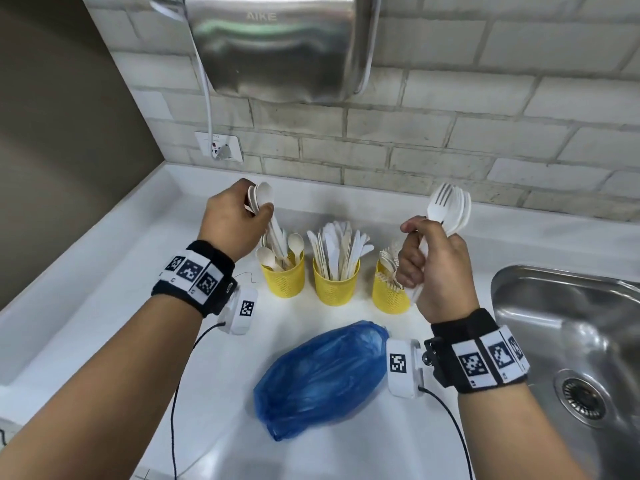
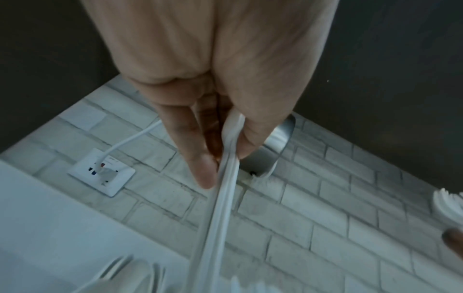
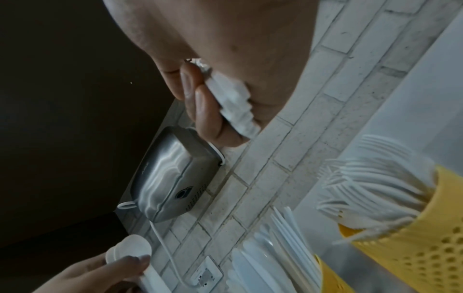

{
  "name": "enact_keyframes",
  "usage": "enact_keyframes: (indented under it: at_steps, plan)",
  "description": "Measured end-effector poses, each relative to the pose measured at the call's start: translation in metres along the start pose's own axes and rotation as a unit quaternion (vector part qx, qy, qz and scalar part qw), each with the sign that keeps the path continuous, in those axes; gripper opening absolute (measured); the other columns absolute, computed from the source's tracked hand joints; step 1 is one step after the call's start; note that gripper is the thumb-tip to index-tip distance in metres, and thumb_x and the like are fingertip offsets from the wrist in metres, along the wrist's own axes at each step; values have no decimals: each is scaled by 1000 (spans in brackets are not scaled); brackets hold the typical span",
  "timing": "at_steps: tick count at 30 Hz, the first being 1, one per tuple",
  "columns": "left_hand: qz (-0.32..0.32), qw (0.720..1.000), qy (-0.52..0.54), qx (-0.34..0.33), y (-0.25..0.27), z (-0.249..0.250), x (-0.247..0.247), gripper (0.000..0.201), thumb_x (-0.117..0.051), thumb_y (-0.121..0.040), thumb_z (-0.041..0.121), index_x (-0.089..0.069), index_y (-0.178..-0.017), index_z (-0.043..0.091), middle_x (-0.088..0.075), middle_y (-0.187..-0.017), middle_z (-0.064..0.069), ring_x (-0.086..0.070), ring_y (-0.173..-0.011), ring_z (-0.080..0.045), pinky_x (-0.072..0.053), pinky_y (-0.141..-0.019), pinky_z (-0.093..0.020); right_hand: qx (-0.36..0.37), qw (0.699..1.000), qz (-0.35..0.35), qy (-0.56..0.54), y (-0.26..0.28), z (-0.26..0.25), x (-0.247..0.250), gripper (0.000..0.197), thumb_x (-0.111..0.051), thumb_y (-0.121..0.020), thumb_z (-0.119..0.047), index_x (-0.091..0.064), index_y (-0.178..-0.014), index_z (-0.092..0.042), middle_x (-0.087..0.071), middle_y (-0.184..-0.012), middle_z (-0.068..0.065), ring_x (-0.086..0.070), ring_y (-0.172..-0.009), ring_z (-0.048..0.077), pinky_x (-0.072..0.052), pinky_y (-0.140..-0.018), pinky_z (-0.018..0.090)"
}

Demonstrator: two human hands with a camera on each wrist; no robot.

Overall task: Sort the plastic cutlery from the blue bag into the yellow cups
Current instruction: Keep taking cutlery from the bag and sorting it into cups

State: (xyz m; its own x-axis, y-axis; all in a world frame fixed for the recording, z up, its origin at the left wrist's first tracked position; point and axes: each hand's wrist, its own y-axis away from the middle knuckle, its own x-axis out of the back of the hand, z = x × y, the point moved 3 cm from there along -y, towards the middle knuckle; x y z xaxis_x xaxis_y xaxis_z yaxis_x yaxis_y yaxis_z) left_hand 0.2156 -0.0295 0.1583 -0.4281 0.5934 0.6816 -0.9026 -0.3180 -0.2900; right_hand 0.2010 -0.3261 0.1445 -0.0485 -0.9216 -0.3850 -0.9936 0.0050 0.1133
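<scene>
Fingers [image 2: 205, 168] of the left hand [image 1: 235, 223] pinch a stack of spoons [image 1: 262, 199] over the left cup [image 1: 284, 278]; the right hand [image 1: 433, 265] grips a bundle of forks [image 1: 450, 209] by the right cup [image 1: 389, 296]. Dropped together, loose handles could fan, catch crowded rims, or tip a cup toward the blue bag [image 1: 322, 375] lying near on the desk [image 1: 104, 289].

My head view looks down from above on the white tabletop [image 1: 114, 278] below the steel wall-mounted hand dryer [image 1: 277, 43]. Both wrist views sit close behind my hands, facing that dryer [image 2: 273, 150] [image 3: 172, 178] on the brick wall.
</scene>
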Motion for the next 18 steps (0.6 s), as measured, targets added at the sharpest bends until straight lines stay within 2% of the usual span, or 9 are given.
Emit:
enact_keyframes:
  at_steps: [3,7,11,14,16,18]
  plan:
    - [-8,999,-46,-17,-2,-7,-16,19,-66,-90,29,-60,-95,11,-69,-77,-8,-67,-75,-31,-55,-71,-38,-7,1000,3,-1,-1,5,3,23,-52,-97,-13,-56,-74,-13,-26,-55,2,-20,-42,17,-11,-53,36]
    - [-19,997,-72,-8,-2,-19,-36,23,-68,-90,31,-61,-98,11,-68,-80,-11,-63,-78,-34,-47,-67,-31,-20,1000,6,-17,-3,10,7,26,-52,-99,-15,-56,-74,-13,-26,-55,1,-20,-41,15,-11,-50,32]
    - [-31,990,-138,-7,4,-28,-50,29,-65,-90,44,-58,-105,20,-68,-82,-9,-64,-79,-36,-54,-70,-36,-21,1000,2,-10,-3,17,10,26,-53,-99,-15,-57,-73,-13,-25,-56,3,-20,-42,17,-12,-50,31]
    - [-24,976,-214,-40,7,-27,-57,31,-61,-93,48,-57,-103,19,-67,-88,-7,-63,-80,-36,-48,-67,-34,-20,1000,2,-5,-4,21,12,25,-53,-98,-14,-57,-73,-13,-25,-56,4,-20,-42,17,-14,-48,30]
    - [-24,971,-230,-60,8,-28,-61,31,-63,-92,47,-60,-101,17,-63,-96,-7,-62,-88,-35,-47,-68,-35,-19,1000,2,-1,-4,23,12,25,-53,-98,-14,-57,-74,-13,-25,-56,4,-21,-42,17,-15,-47,28]
    - [-31,971,-229,-63,9,-35,-66,32,-68,-89,46,-65,-100,16,-57,-104,-8,-57,-98,-33,-53,-74,-40,-20,1000,1,-1,-4,25,12,24,-53,-99,-14,-57,-75,-13,-24,-56,4,-21,-42,17,-16,-46,27]
